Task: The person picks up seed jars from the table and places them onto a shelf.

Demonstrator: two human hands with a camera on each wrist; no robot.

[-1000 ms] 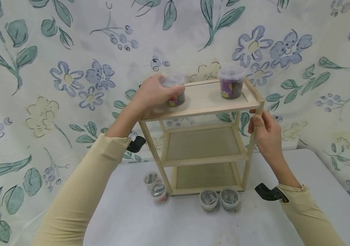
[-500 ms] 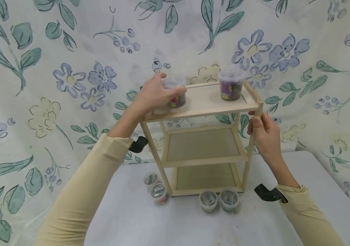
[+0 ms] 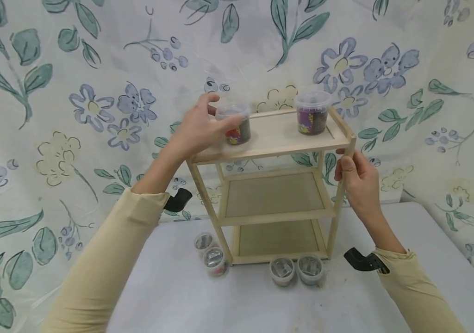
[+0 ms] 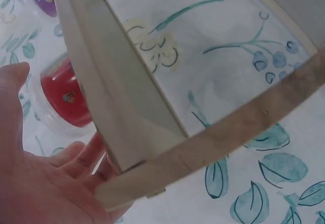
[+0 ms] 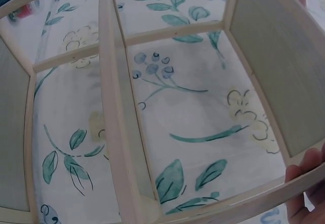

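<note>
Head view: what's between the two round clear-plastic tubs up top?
Just bare pale-wood shelf top between left tub and right tub, head view.

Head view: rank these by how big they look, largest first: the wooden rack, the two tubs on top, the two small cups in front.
1. Wooden rack
2. Right tub and left tub: too alike to rank; the left hand partly covers one.
3. Left cup and right cup: too alike to rank.

Long pale-yellow sleeves (image 3: 103, 256) with curved black wrist pieces (image 3: 362, 260)
</note>
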